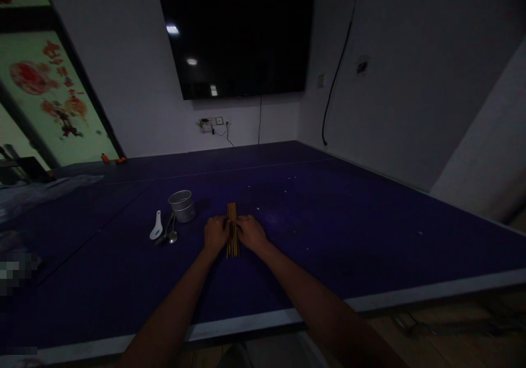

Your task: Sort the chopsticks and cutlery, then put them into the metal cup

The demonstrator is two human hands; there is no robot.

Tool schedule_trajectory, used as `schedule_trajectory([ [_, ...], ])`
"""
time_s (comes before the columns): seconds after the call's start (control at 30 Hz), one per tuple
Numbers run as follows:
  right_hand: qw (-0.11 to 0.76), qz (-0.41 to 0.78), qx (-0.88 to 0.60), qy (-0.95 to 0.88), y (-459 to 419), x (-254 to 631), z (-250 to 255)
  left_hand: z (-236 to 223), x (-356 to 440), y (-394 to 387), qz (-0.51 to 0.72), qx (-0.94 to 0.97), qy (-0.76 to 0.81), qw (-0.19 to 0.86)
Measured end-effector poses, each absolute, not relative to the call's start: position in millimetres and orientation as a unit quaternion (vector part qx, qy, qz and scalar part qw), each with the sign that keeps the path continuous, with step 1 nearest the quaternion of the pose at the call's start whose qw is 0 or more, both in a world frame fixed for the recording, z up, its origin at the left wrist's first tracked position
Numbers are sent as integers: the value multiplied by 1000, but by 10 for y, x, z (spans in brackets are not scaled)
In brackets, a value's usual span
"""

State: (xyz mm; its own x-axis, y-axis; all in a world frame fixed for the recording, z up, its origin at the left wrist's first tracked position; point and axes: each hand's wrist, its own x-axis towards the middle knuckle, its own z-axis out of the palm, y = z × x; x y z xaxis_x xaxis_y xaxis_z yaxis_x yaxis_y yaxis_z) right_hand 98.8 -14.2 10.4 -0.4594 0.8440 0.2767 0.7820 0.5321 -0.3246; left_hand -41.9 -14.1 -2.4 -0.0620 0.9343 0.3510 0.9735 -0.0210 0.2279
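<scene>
A bundle of wooden chopsticks point(233, 242) lies lengthwise on the dark blue table point(370, 225), pointing away from me. My left hand point(216, 233) presses against its left side and my right hand point(251, 232) against its right, so the sticks are gripped between them. The fingers of both hands are curled in toward the bundle. To the left of my left hand stands a metal cup point(183, 208). Beside it lie a small metal spoon point(173, 237), a darker utensil point(162, 239) whose kind I cannot make out, and a white soup spoon point(156, 230).
Clear plastic wrapping point(53, 187) lies at the table's left side. An orange object point(105, 159) sits near the far left edge. Small white scraps are scattered on the tabletop. A wall-mounted television point(242, 45) and a hanging black cable point(337, 78) are beyond the table.
</scene>
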Motion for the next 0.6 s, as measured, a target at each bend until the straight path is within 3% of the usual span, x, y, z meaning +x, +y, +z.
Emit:
schedule_trajectory([
  [0.6,191,73,-479,-853,-81,977,29,40,-402,-186,-205,-676,-708,19],
])
